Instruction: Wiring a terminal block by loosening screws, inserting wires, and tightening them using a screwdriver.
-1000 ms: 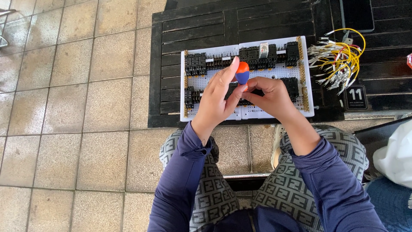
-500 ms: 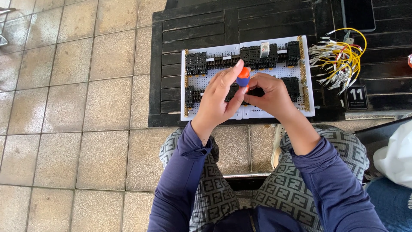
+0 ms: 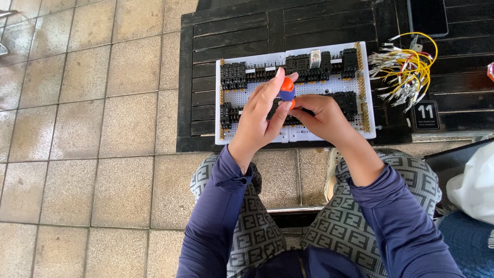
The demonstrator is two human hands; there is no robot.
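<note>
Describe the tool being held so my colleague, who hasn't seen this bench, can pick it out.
On the black slatted table lies a white board of black blocks. Over its middle, the left hand and right hand meet around a small screwdriver. Its orange and blue handle is the only bright stubby thing there, unlike the yellow wires to the right.

Viewpoint: one camera, worn on the seated person's head.
Direction: almost straight down, past the knees to the tiled floor [image 3: 77, 128].
Distance: close, at arm's length; both forearms rise from the bottom edge.
Centre of frame: white board [image 3: 296, 131] on a low dark slatted table [image 3: 309, 20].
Other views: none, so nothing overlaps.
</note>
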